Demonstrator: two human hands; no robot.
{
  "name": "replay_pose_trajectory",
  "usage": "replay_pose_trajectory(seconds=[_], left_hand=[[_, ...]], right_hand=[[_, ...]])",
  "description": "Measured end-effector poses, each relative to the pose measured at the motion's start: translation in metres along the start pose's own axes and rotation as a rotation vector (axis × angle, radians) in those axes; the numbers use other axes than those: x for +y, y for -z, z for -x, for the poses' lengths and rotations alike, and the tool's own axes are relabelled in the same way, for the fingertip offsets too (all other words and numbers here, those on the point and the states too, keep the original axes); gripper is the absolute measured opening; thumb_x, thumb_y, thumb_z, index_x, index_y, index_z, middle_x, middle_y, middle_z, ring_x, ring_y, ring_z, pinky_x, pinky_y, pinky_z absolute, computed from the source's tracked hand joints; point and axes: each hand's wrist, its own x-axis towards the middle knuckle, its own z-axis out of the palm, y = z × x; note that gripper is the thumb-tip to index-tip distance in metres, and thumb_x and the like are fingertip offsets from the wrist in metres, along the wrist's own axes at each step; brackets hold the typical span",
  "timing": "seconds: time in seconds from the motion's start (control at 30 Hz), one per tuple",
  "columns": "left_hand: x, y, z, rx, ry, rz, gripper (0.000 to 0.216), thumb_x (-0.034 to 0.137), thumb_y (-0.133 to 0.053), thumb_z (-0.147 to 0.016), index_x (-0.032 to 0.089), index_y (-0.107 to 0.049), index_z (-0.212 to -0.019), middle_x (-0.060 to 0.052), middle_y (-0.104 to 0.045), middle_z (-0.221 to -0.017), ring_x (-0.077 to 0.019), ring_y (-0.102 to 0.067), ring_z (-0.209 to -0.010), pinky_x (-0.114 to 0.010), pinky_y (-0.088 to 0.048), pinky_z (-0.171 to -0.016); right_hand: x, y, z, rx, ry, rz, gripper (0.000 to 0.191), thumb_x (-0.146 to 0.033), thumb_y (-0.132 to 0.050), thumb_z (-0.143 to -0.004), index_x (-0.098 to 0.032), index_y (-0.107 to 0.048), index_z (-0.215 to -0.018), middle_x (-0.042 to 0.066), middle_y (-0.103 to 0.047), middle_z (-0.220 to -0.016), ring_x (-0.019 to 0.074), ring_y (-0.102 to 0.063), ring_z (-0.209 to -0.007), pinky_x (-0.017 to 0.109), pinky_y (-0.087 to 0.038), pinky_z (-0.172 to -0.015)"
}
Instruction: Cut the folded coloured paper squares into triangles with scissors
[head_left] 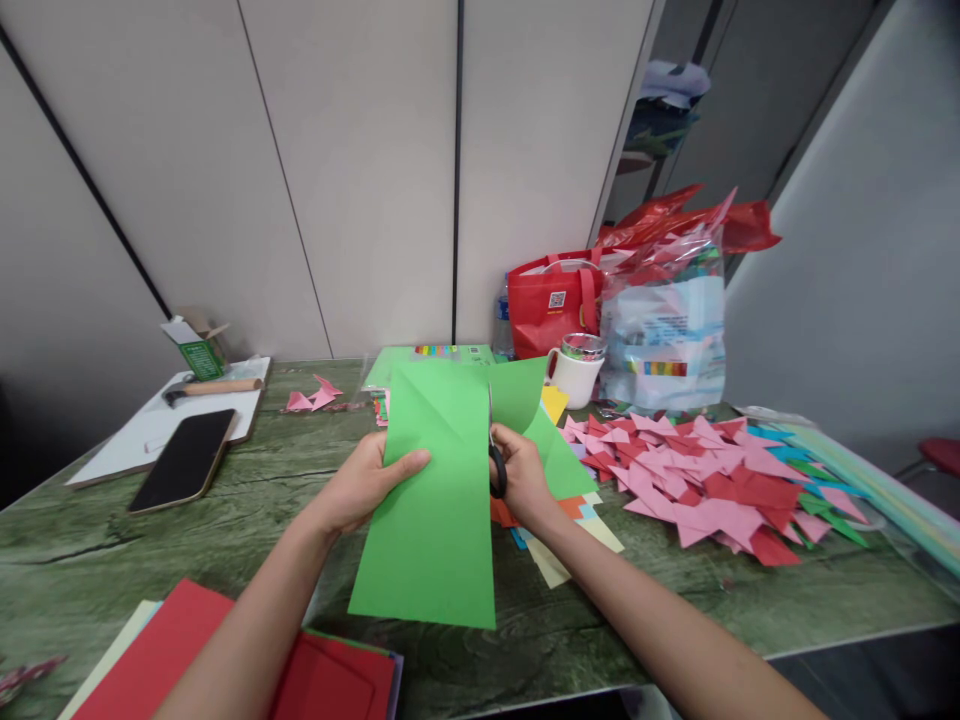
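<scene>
My left hand (pixel 369 482) pinches the left edge of a green sheet of paper (pixel 435 500), thumb on the near face and fingers behind. The sheet hangs tilted above the table, with a diagonal crease near its top. My right hand (pixel 521 478) is closed on a pair of scissors (pixel 496 470) with black handles; the blades point away from me along the sheet's right edge. Beyond them a green strip (pixel 517 390) stands off to the right of the cut line. Under my right hand lie sheets of cream paper (pixel 559 565) and other colours.
A heap of pink and red folded paper pieces (pixel 705 480) covers the right side. Behind stand a white mug (pixel 576 378), a red bag (pixel 551 310) and a clear plastic bag (pixel 667 330). At left lie a phone (pixel 186 460) and a hammer (pixel 217 388); red paper (pixel 184 640) is near me.
</scene>
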Motion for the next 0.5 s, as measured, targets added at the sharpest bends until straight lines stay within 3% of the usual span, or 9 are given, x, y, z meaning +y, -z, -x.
replay_pose_trajectory(seconds=[0.23, 0.5], left_hand=[[-0.0006, 0.0007, 0.0004, 0.006, 0.008, -0.008, 0.021, 0.03, -0.065, -0.067, 0.014, -0.06, -0.079, -0.004, -0.068, -0.071, -0.0153, -0.062, -0.057, -0.027, -0.052, -0.053], [0.0002, -0.0023, 0.0016, -0.049, 0.041, 0.006, 0.023, 0.029, -0.064, -0.068, 0.015, -0.06, -0.085, -0.005, -0.069, -0.075, -0.016, -0.064, -0.061, -0.028, -0.052, -0.057]], right_hand=[[-0.0023, 0.0007, 0.0, -0.011, -0.001, 0.004, 0.015, -0.028, -0.061, -0.062, -0.019, -0.049, -0.066, -0.006, -0.049, -0.047, 0.0083, -0.044, -0.043, 0.02, -0.039, -0.044], [-0.001, 0.0046, -0.0033, -0.014, 0.029, -0.056, 0.013, -0.016, -0.058, -0.061, -0.019, -0.05, -0.071, -0.003, -0.059, -0.063, 0.011, -0.054, -0.055, 0.022, -0.044, -0.054]])
